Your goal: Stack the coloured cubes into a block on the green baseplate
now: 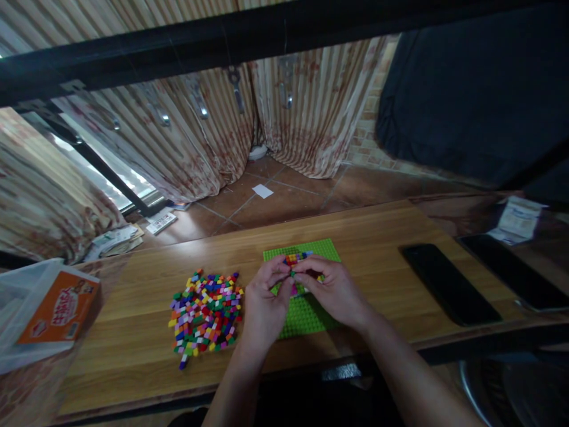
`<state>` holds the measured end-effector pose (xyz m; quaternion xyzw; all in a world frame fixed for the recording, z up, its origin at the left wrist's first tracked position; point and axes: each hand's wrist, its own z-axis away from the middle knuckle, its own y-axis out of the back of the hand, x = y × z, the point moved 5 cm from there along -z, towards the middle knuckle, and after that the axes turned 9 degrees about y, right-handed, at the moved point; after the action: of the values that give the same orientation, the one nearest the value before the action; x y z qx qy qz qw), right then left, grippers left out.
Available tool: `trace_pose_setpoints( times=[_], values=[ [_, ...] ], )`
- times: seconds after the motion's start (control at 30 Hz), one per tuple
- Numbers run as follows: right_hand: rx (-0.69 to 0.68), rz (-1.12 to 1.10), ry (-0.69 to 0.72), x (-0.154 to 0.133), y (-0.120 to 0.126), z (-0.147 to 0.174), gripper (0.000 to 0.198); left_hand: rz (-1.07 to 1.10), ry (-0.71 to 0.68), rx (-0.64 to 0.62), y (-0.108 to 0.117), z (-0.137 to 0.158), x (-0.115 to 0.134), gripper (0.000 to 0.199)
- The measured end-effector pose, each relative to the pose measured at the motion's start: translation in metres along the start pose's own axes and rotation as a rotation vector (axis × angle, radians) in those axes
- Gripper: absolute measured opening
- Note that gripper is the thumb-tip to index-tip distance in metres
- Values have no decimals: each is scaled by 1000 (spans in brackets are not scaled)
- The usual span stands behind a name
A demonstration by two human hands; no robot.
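My left hand (pixel 268 298) and my right hand (pixel 332 289) meet over a green studded baseplate (pixel 311 320). Both are closed, thumb against fingers, with their tips together at a tiny green building brick (pixel 292 274). Which hand bears more of its hold I cannot tell. Just behind the fingertips a row of coloured bricks (pixel 293 258) sits on the plate, red, orange, yellow and blue among them. A pink brick (pixel 294 289) shows below the fingers. My hands hide much of the plate's middle. Left of my left hand lies a loose pile of small multicoloured bricks (pixel 207 314).
On the wooden board (pixel 373 237) a black phone (pixel 448 283) lies to the right, with another dark device (pixel 515 270) beyond it. A clear plastic box (pixel 40 279) with an orange label stands at the left. A white packet (pixel 518 219) is at the far right.
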<state>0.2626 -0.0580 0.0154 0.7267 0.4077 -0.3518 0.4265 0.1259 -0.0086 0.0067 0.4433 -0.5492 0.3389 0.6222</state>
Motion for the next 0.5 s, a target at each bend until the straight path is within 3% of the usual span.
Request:
trace_pose_setpoints(
  times=[0.17,0.27,0.5],
  values=[
    [191,66,-62,20,41,0,11,-149,48,66,5,-6,-12,31],
    [198,123,-102,35,58,1,11,-222,90,121,13,-11,-23,28],
    [37,163,-127,41,39,-2,8,-359,147,106,13,-12,-28,33]
  ],
)
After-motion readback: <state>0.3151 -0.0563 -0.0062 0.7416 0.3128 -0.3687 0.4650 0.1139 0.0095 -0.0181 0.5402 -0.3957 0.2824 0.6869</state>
